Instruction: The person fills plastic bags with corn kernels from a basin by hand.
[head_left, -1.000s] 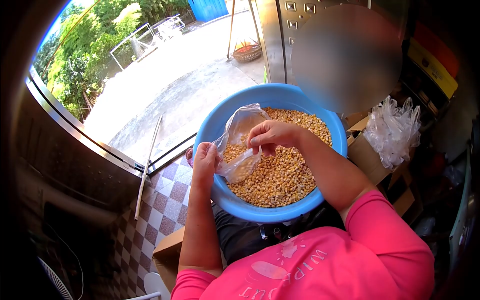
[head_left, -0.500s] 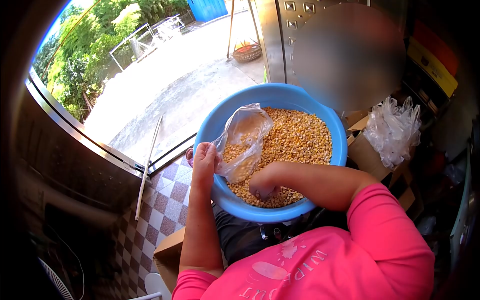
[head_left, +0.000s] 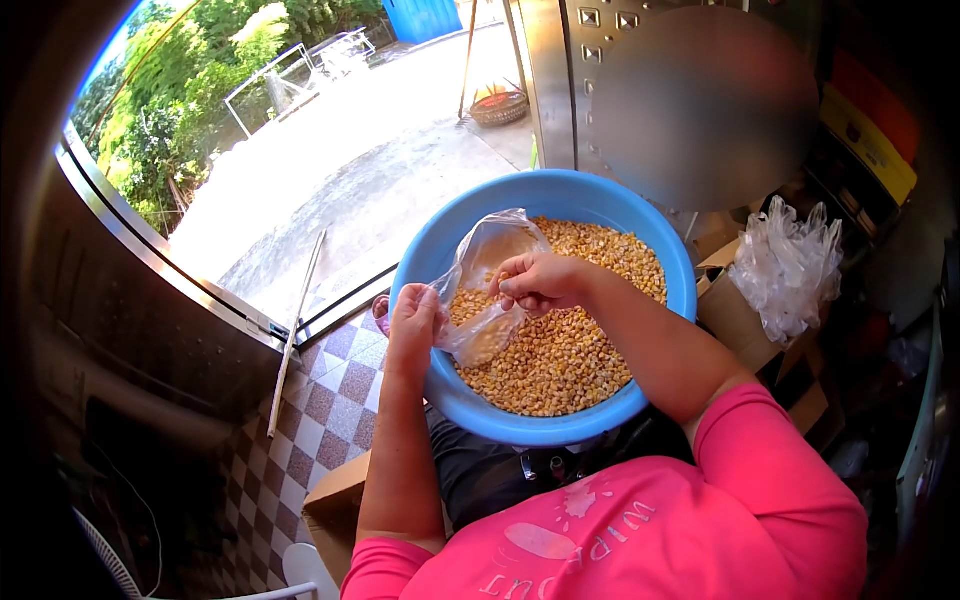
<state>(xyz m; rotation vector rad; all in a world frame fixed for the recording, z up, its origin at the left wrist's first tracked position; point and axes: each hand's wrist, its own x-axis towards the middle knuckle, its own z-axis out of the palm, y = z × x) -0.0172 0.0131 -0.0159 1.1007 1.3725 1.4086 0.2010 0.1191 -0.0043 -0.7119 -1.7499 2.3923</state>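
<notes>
A wide blue basin (head_left: 560, 432) rests on my lap, holding a bed of loose yellow corn kernels (head_left: 600, 270). On the left side of it lies a clear plastic bag (head_left: 484, 335) with its mouth held apart and some kernels inside. My left hand (head_left: 413, 318) is closed on the bag's near-left rim, thumb on top. Over the bag's mouth is my right hand (head_left: 540, 282), its fingers curled together in a pinch. A few kernels appear at those fingertips, though the palm side is hidden.
A cardboard box (head_left: 735, 310) stands right of the basin, with crumpled clear plastic bags (head_left: 788, 268) on top. A pale stick (head_left: 297, 335) leans by the doorway at left. Outside is a wicker basket (head_left: 499, 108). Another cardboard box (head_left: 335, 500) sits near my left elbow.
My right hand has risen out of the corn at the basin's near side and moved up to the bag's mouth. My left hand keeps its hold on the bag's rim.
</notes>
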